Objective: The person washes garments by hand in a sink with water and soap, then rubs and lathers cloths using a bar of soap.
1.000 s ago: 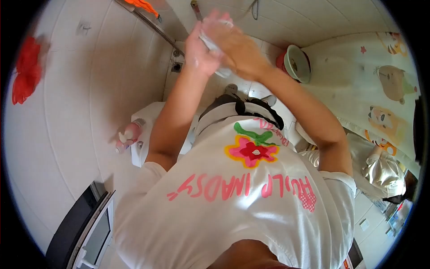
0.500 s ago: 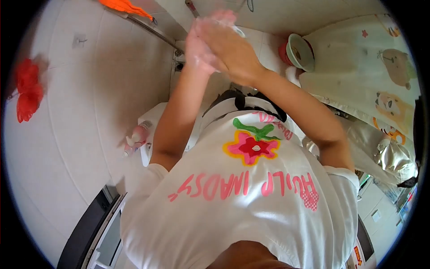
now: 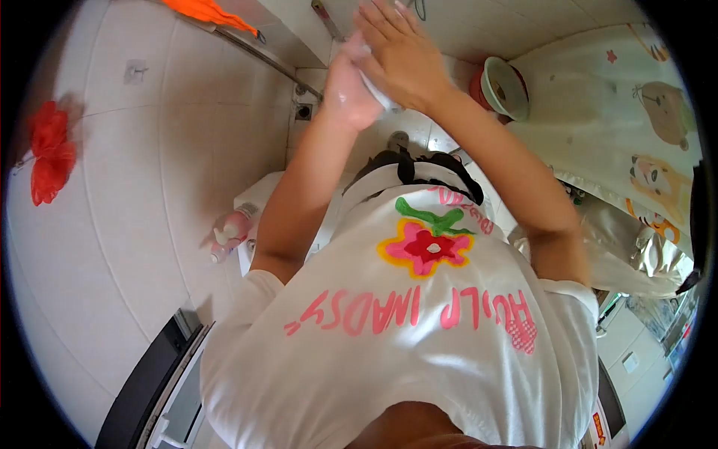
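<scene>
Since half a second ago our hands have slid against each other: our right hand now lies higher, its fingers stretched flat toward the top of the view, while our left hand sits lower, curled beneath it. Between the two palms we press a small white thing — soap or a wad of tissue, we cannot tell which — and only a sliver of it shows at the lower edge of the right palm, just above the left wrist. Both hands are together, clamped on it from either side.

Below our forearms stands the white toilet, with a pink bottle beside it. Right of the hands sits a green basin, near the cartoon shower curtain.
</scene>
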